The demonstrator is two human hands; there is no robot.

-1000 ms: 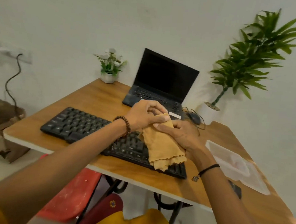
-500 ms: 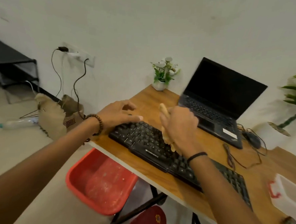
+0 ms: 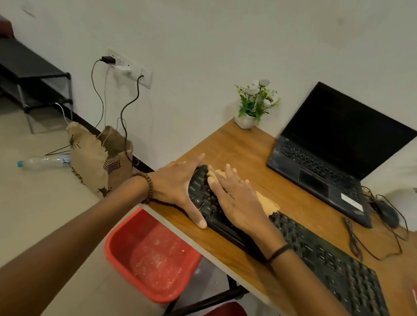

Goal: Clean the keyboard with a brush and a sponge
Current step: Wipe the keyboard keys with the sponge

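1. a black keyboard (image 3: 318, 257) lies slantwise along the near edge of a wooden table (image 3: 247, 145), its left end at the table's left corner.
2. the left hand (image 3: 178, 187) is spread open, fingers splayed, cupping the keyboard's left end and holding nothing else.
3. the right hand (image 3: 236, 203) lies flat with fingers straight, pressing a tan cloth (image 3: 267, 201) onto the left keys. the cloth shows at the fingertips and on the far side of the hand.
4. handling, as a judgement: the cloth looks soft, thin and floppy, so a flat palm suits it better than a pinch. the keyboard looks stiff and light, likely to slide unless braced at its end.
5. counts: one keyboard, one cloth, two hands. also one open laptop (image 3: 337, 151), one small potted plant (image 3: 253, 104) and one mouse (image 3: 386, 214). no brush is in view.
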